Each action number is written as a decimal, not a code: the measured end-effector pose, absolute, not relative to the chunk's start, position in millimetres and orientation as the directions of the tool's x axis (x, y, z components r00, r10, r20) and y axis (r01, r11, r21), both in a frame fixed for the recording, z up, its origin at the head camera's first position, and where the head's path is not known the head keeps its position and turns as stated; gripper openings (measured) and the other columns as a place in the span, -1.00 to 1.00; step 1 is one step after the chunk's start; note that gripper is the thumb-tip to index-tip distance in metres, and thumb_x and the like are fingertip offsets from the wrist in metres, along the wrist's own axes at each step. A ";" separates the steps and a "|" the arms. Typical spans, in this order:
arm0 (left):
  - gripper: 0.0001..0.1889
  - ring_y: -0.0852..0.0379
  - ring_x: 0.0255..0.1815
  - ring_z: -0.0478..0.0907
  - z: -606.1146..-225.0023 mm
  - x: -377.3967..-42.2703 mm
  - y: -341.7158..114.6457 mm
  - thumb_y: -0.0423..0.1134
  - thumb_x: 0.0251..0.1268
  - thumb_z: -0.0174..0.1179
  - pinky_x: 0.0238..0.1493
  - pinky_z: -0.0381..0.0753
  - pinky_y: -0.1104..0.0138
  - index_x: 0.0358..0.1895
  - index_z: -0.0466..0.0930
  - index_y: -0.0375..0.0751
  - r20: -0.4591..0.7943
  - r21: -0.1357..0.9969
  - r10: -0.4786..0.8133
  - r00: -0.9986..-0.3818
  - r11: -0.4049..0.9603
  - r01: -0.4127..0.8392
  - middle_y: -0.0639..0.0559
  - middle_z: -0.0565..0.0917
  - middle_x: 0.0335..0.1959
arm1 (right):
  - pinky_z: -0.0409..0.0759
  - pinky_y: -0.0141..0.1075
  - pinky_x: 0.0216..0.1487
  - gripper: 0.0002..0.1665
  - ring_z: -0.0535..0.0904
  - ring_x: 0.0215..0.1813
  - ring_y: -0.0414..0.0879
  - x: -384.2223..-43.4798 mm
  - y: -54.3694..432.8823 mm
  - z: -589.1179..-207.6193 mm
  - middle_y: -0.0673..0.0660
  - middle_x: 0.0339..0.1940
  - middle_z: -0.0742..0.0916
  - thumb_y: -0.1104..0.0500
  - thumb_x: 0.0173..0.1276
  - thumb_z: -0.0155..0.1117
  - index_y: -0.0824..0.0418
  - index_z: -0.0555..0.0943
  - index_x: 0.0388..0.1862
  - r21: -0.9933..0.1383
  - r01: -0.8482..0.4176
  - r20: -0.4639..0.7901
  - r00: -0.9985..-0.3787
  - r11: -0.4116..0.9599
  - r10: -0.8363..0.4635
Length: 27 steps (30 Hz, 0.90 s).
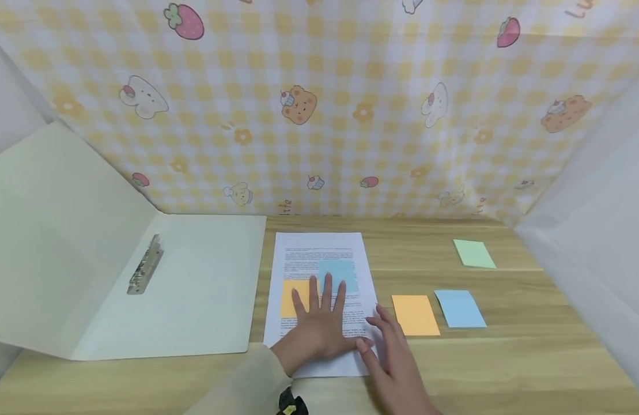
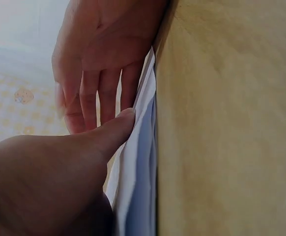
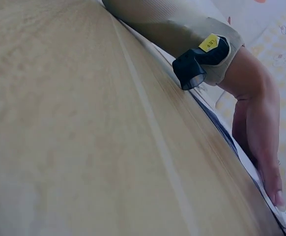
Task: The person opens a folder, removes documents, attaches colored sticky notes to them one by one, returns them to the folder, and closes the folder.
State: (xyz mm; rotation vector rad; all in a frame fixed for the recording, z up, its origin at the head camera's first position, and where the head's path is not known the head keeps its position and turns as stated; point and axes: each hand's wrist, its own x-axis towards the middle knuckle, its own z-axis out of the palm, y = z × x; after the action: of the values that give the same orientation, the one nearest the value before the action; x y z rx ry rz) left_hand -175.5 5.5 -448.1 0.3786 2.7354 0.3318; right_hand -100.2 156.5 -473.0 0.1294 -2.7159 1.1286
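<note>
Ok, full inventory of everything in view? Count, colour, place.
table: 1, light wood, under everything
printed sheets: several, white, stacked mid-table
orange note on the sheets: 1, orange, left half
blue note on the sheets: 1, blue, right half
loose orange note: 1, orange, right of sheets
loose blue note: 1, blue, far right
loose green note: 1, green, behind the blue
folder: 1, off-white, open at left
clip: 1, silver, inside folder
patterned cloth: 1, yellow-white check, backdrop
wrist device: 1, dark, left wrist
sleeve: 1, pale, left arm
left hand: 1, bare, spread over sheets
right hand: 1, bare, sheets' right edge
</note>
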 end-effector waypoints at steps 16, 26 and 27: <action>0.11 -0.31 0.68 -0.53 -445.8 -178.9 0.6 0.50 0.21 0.10 0.49 -0.48 -0.44 0.67 -0.12 -0.04 -0.298 0.407 0.341 -0.891 0.890 0.205 -0.16 -0.31 0.71 | -0.12 -0.84 0.38 -0.50 0.28 0.58 0.15 -102.3 163.7 -477.0 0.12 0.57 0.39 0.06 0.54 0.19 0.13 0.43 0.39 -0.722 -0.221 0.276 -0.961 0.655 -0.020; -0.34 -0.34 0.65 0.00 -436.9 -185.4 -18.2 0.13 0.44 0.13 0.49 -0.18 -0.47 0.46 0.40 -0.19 -0.144 0.625 0.347 -0.927 0.758 0.186 -0.20 0.35 0.54 | 0.10 -0.48 0.58 -0.36 0.26 0.61 0.21 -101.2 163.5 -476.2 0.08 0.62 0.36 0.00 0.58 0.09 0.03 0.29 0.58 -0.654 -0.214 0.256 -0.965 0.726 -0.054; -0.36 -0.31 0.65 0.06 -436.4 -185.4 -20.1 0.10 0.46 0.11 0.52 -0.16 -0.44 0.45 0.41 -0.22 -0.138 0.645 0.334 -0.932 0.745 0.171 -0.20 0.39 0.52 | 0.21 -0.31 0.59 -0.35 0.27 0.61 0.18 -101.0 163.2 -476.9 0.07 0.63 0.35 -0.01 0.58 0.10 0.02 0.29 0.58 -0.632 -0.219 0.256 -0.964 0.743 -0.067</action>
State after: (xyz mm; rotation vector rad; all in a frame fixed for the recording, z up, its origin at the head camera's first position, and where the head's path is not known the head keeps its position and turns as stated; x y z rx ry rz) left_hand -185.4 -20.1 -436.4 0.3976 2.7003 0.9626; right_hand -101.0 163.2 -476.9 0.2272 -2.7268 1.0294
